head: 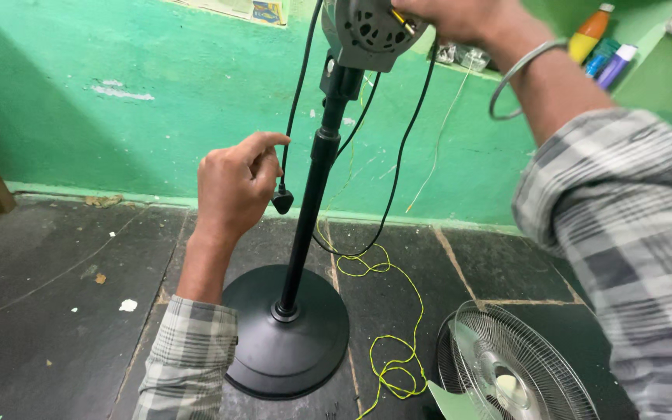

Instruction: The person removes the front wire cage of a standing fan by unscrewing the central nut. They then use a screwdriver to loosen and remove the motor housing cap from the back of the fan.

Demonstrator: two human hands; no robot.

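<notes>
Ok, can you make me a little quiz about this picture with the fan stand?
1. True or false: the left hand pinches the black cable beside the pole.
2. What lies on the floor to the right of the round black base: A) a wire fan guard, B) a bucket, C) a shoe?
3. What colour is the thin wire curling across the floor?

Key:
1. True.
2. A, the wire fan guard.
3. Yellow.
</notes>
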